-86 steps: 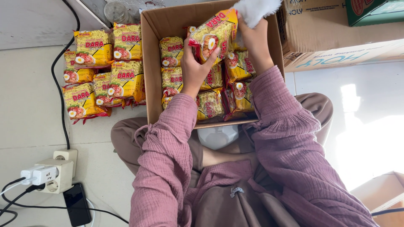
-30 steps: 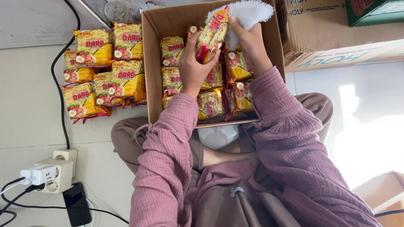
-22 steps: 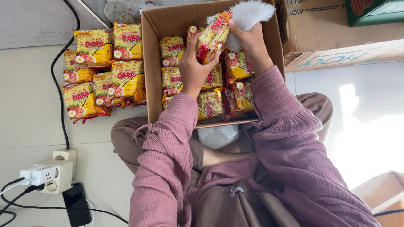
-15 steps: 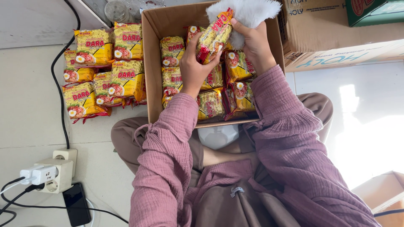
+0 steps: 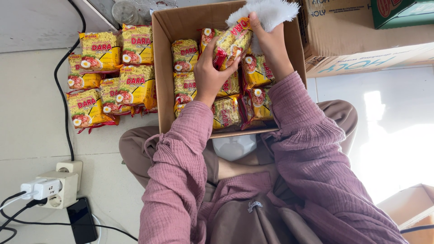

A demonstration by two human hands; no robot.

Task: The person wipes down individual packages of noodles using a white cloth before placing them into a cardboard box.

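Both hands busy, top centre of frame: left hand (image 5: 209, 74) clamped on yellow noodle packet (image 5: 230, 43) above open cardboard box (image 5: 165, 72), right hand (image 5: 267, 39) pressing white fluffy cloth (image 5: 271, 10), probably wiping. Light, crinkly, crushable; best pinched at edges.

The floor (image 5: 31, 122) is pale tile with grey grout lines. Bright light falls in a patch (image 5: 398, 149) on the tiles at right. A white power strip (image 5: 56, 187) with a plug sits at lower left, a black cable (image 5: 68, 113) running up along the floor.
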